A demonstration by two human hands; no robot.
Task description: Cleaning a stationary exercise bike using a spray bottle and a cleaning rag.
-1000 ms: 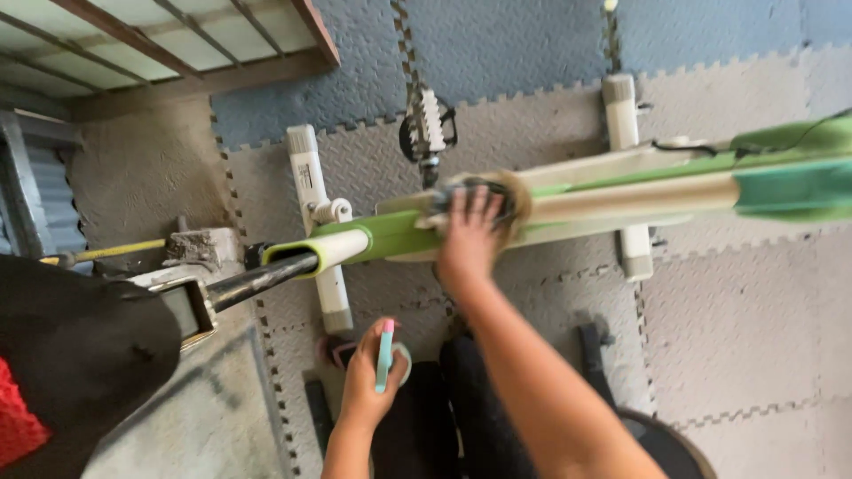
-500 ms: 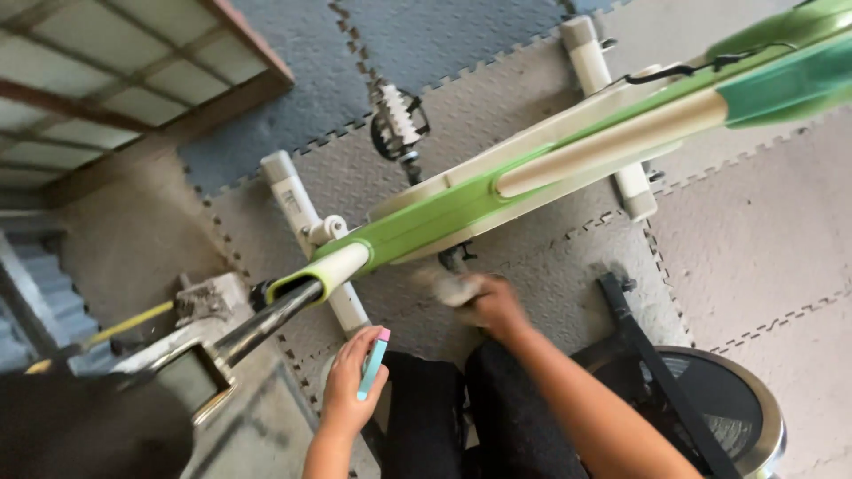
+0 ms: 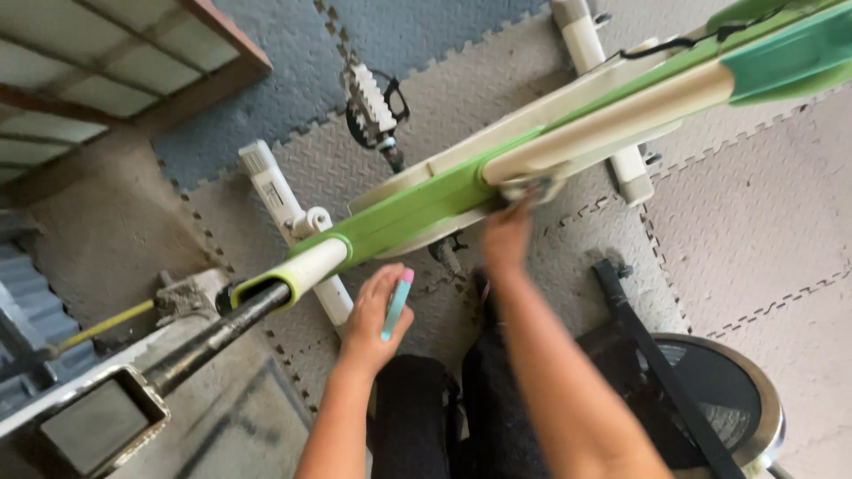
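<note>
Hands work at a green and cream exercise bike frame [image 3: 417,200] that runs slantwise over a floor of grey foam mats [image 3: 754,222]. Left hand [image 3: 374,315] is curled around a slim turquoise tool with a pink tip [image 3: 396,304], its fingers closed on it, the thumb pressed along one side and the pink end poking out above the knuckles. That hand sits just below the cream end of the frame tube [image 3: 306,266], near it but not touching. Right hand [image 3: 508,238] reaches up to the underside of the frame, where the cream tube [image 3: 612,115] meets the green part; the fingertips are blurred, so I cannot tell whether they are spread or pinched on something, only that they are right at the frame there. A black pedal crank [image 3: 444,255] hangs just left of those fingers, between the two hands. Beyond the fingers, past the frame, a white studded pedal [image 3: 368,102] sticks up, and two white floor bars [image 3: 293,222] lie under the frame on the mats. Right of the right forearm a round black and silver base [image 3: 737,399] lies on the floor with a black bar [image 3: 657,364] crossing it. Left of the left hand a black rod [image 3: 213,333] runs out of the frame tube toward a grey metal block [image 3: 98,417]. Dark trouser legs [image 3: 417,417] show below both wrists
</note>
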